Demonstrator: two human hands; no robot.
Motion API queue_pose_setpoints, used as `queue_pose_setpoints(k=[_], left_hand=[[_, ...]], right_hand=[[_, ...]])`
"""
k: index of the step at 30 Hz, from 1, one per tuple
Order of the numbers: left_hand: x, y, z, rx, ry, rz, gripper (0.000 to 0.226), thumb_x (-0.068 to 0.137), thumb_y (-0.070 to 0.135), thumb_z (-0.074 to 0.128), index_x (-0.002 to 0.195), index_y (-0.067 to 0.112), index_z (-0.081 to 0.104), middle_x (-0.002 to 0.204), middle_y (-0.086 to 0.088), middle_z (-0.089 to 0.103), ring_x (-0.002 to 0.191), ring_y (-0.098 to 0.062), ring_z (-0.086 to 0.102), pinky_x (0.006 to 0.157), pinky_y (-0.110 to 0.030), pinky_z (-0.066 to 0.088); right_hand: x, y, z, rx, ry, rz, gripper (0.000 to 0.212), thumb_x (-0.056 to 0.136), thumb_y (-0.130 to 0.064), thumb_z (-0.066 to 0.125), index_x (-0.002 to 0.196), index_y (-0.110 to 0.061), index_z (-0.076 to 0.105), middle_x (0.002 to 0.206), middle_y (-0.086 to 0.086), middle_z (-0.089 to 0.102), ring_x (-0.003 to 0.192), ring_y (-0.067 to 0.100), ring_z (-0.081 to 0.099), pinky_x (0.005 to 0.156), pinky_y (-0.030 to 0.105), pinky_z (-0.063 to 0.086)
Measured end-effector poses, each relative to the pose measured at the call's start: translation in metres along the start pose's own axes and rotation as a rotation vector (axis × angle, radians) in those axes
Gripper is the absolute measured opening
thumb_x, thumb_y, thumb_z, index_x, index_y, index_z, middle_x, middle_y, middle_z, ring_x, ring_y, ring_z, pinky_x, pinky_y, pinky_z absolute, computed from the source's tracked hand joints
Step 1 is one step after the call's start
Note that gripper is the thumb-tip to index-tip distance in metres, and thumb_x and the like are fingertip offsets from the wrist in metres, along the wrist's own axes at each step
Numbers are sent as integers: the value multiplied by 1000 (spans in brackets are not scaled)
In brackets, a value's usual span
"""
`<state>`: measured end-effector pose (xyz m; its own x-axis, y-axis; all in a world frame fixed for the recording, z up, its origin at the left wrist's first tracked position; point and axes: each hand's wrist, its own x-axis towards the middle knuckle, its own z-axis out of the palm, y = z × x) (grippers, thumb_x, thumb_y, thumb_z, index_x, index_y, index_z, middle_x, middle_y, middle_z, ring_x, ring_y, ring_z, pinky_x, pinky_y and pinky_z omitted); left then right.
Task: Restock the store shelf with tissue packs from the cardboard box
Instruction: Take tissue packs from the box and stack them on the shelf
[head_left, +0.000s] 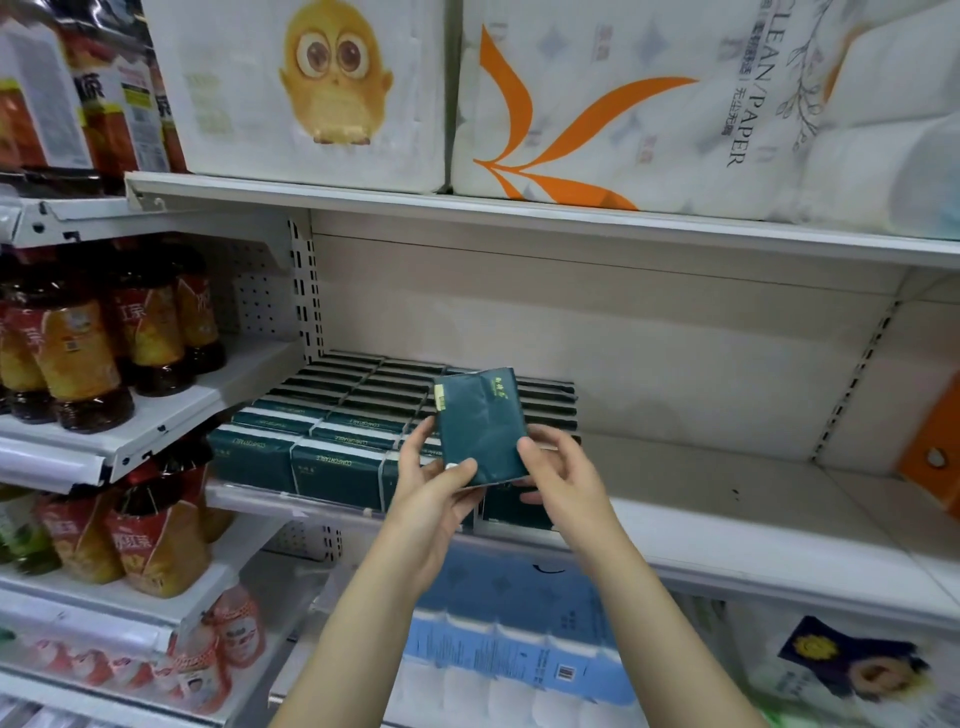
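A dark green tissue pack (480, 423) is held upright in front of the middle shelf (727, 525). My left hand (434, 493) grips its lower left edge, thumb across the front. My right hand (558, 467) pinches its right side, fingers behind the pack. Rows of the same dark green tissue packs (337, 421) lie stacked on the left part of that shelf, just behind my hands. The cardboard box is out of view.
Large white toilet-paper bales (597, 98) fill the shelf above. Bottled drinks (88, 358) stand on the shelves to the left. Blue-wrapped paper rolls (514, 649) sit below. An orange package (930, 457) stands at the right end of the middle shelf.
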<state>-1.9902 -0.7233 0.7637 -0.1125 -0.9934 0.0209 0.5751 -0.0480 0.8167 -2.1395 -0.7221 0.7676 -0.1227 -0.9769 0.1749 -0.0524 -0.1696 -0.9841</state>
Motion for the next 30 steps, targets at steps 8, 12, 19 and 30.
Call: queue_pose_setpoints(k=[8, 12, 19, 30], left_hand=[[-7, -11, -12, 688, 88, 191, 59, 93, 14, 61, 136, 39, 30, 130, 6, 41, 108, -9, 54, 76, -19, 46], [-7, -24, -21, 1078, 124, 409, 59, 90, 21, 64, 139, 41, 36, 139, 10, 34, 121, -14, 41, 102, -36, 36], [4, -38, -19, 1674, -1, 410, 66, 95, 36, 56, 148, 49, 17, 160, 15, 1, 146, -15, -3, 116, -43, 4], [23, -53, -13, 1892, 25, 502, 73, 78, 19, 78, 142, 31, 44, 148, 5, 44, 141, -31, 31, 110, -51, 25]], right_hand=[[-11, 6, -40, 23, 123, -49, 28, 92, -3, 61, 109, -25, 67, 98, -12, 72, 89, 4, 67, 67, 17, 53], [-18, 17, -54, -153, 38, -72, 37, 91, -2, 62, 114, -31, 68, 109, -9, 68, 101, 4, 63, 77, 18, 54], [-10, 34, -46, -629, -11, -219, 40, 87, -20, 71, 124, -32, 62, 113, -14, 52, 110, 4, 51, 90, 11, 37], [0, 53, -52, -735, 37, -161, 64, 87, -18, 71, 142, -37, 44, 156, -1, 32, 142, 14, 32, 104, 40, 45]])
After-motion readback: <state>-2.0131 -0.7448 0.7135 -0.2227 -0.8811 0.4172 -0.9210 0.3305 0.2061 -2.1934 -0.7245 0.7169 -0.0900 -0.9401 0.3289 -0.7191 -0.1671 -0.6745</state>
